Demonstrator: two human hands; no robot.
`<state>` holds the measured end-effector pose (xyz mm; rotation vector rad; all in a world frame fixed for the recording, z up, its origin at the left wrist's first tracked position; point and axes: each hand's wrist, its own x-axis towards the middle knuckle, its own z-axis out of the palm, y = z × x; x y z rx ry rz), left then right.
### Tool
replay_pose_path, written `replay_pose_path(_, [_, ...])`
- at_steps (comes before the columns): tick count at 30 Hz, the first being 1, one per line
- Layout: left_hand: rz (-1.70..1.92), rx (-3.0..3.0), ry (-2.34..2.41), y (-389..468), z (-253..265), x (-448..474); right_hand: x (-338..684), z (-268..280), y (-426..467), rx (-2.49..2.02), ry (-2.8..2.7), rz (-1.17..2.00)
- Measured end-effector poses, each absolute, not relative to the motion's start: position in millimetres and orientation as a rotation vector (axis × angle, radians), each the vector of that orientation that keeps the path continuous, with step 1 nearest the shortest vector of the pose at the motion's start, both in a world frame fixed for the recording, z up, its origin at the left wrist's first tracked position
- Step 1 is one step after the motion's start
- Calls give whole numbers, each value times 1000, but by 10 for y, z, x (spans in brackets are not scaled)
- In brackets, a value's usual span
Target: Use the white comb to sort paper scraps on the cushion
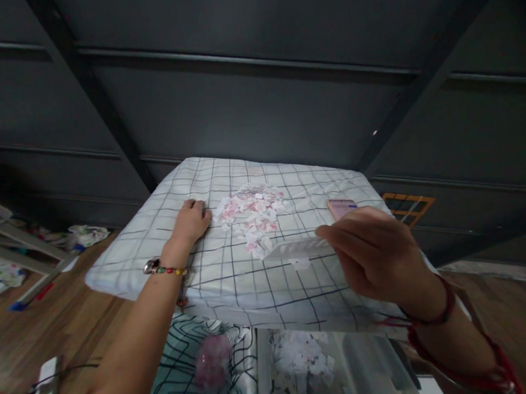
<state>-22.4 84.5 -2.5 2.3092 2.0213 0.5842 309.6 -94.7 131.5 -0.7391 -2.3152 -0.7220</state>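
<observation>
My right hand (370, 252) pinches a flat whitish card (296, 248), held tilted low over the front right of the cloth-covered table (201, 279). The card's far edge comes close to a heap of small white and pink paper pieces (252, 207); whether it touches them I cannot tell. Beneath the card lies a loose white paper piece (301, 264). My left hand (193, 218) rests on the checked cloth, left of the heap, fingers a little bent and holding nothing visible.
A phone (341, 207) lies beyond my right hand. Below the table's front edge stands a clear plastic bin (374, 363) with white paper pieces (301, 359), beside a pink bundle (212, 361) on patterned fabric. Dark panels (247, 102) rise behind. A power strip (46, 389) lies on the floor.
</observation>
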Motion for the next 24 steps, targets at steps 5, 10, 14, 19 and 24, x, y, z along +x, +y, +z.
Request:
replay_pose_path(5, [553, 2304, 2019, 829, -6, -219, 3225, 1227, -1038, -775, -2362, -730])
replay_pose_path(10, [578, 2297, 2024, 806, 17, -206, 3009, 1134, -1001, -706, -2328, -614])
replay_pose_path(14, [610, 2294, 2037, 808, 4, -211, 2930, 1180, -1000, -678, -2306, -564])
replay_pose_path(19, [617, 2302, 2025, 801, 2, -212, 3111, 1214, -981, -785, -2235, -659])
replay_pose_path(24, [586, 2263, 2059, 773, 24, -188, 3183, 1132, -821, -841, -2220, -683])
